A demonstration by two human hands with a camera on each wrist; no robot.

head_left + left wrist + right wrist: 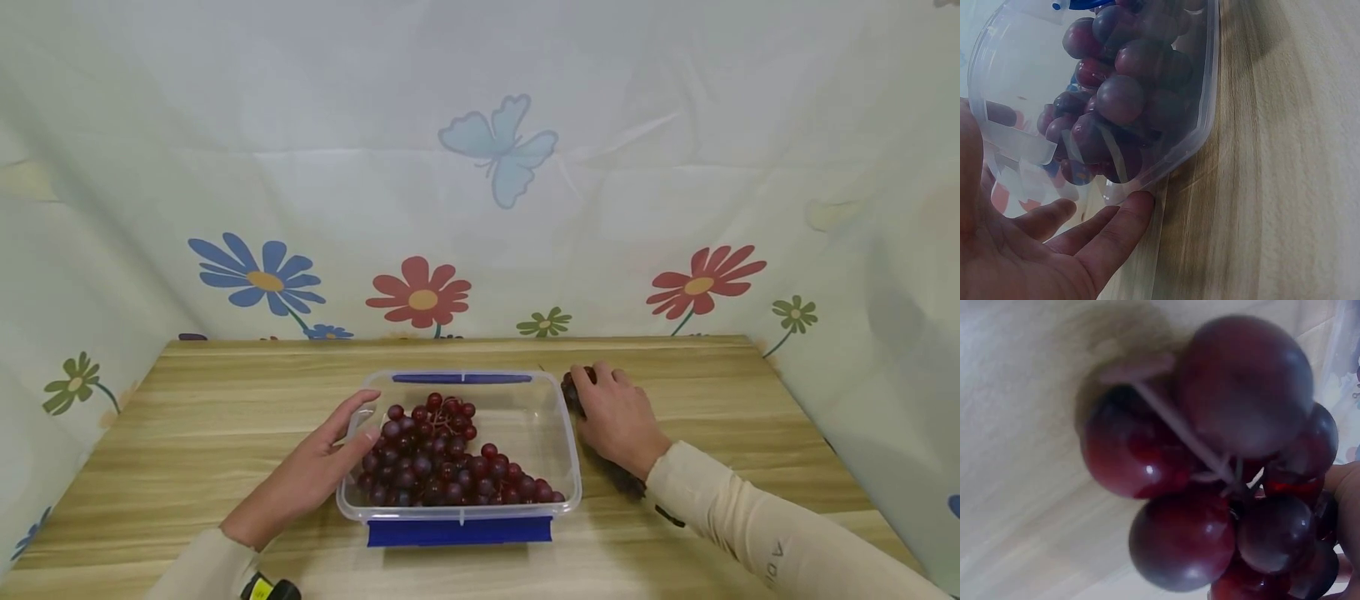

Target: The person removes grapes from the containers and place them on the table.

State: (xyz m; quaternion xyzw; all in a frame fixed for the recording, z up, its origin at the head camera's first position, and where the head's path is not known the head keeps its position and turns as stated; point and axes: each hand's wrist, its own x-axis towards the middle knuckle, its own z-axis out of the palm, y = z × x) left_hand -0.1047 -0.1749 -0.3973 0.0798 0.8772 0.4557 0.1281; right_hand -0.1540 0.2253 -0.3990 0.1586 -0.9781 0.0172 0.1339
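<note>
Nearest the lens, in your right wrist view, glossy dark-red round grapes [1200,515] fill much of the frame on a thin brownish-pink stem [1179,428] with a T-shaped end, hard to make out from your head view. Your right grip [618,421] has its fingers curled round this bunch, just beside the right end of a clear rectangular plastic box [525,429] with blue clips [460,532]; you cannot tell whether the bunch touches the desk [675,383]. Your left grip [307,471] lies with loose, spread fingers at the box's left end. Only your left wrist view shows fingertips touching low on the outer wall and, above them, a translucent flap [1019,145]. Inside the box, a larger heap of purple-red grapes [423,467] fills the left and front. Farther out, your beige right sleeve [750,521] bears dark letters, A and D, then a partial stroke; by your left cuff, a black device [285,591] carries a yellow label [261,589] too small to read. Behind stands a white sheet [337,100] printed with flowers and a pale-blue butterfly.
</note>
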